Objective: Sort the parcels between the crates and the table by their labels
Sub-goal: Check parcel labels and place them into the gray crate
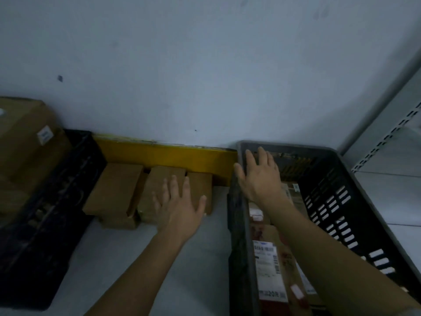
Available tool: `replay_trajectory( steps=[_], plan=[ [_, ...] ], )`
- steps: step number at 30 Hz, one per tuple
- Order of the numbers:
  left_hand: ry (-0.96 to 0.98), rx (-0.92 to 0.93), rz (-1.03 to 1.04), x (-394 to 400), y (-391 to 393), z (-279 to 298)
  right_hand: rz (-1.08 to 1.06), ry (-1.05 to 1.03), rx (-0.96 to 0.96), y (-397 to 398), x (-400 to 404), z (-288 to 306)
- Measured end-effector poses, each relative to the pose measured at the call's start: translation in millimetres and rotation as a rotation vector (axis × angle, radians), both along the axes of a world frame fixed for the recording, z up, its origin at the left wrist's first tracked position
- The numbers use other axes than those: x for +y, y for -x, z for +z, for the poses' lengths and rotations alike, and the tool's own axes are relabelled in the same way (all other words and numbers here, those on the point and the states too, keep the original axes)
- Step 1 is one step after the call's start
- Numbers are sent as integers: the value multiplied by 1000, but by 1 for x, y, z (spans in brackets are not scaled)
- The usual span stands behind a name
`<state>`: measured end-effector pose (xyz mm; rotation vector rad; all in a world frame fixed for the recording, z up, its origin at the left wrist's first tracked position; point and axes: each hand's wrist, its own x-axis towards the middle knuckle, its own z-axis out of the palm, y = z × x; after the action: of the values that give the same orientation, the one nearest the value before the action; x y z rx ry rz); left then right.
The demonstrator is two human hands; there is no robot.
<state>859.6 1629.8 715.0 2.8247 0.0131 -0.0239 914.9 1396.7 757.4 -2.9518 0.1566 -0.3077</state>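
Three brown cardboard parcels lie in a row on the pale table (pixel 118 252): a left one (pixel 114 190), a middle one (pixel 157 185) and a right one (pixel 201 187). My left hand (pixel 180 206) hovers flat over the middle and right parcels, fingers spread and straight; whether it touches them I cannot tell. My right hand (pixel 259 176) reaches into the grey crate (pixel 323 179) on the right, fingers straight, holding nothing. In that crate lie labelled parcels, one with a white shipping label (pixel 267 258). A black crate (pixel 57 201) on the left holds large brown boxes (pixel 25 142).
A yellow strip (pixel 164 156) runs along the wall behind the parcels. A grey metal shelf upright (pixel 387 137) stands at the far right. The white wall closes the back.
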Motion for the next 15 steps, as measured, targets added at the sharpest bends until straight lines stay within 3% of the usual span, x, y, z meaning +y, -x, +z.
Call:
replay_trajectory(
  steps=[6,15],
  plan=[
    [-118,57,-52,76,-10,-13,10,5,52,10,88,-16],
    [-138,189,-128,109,-34,-48,-61,-5,410,6,132,-100]
  ],
)
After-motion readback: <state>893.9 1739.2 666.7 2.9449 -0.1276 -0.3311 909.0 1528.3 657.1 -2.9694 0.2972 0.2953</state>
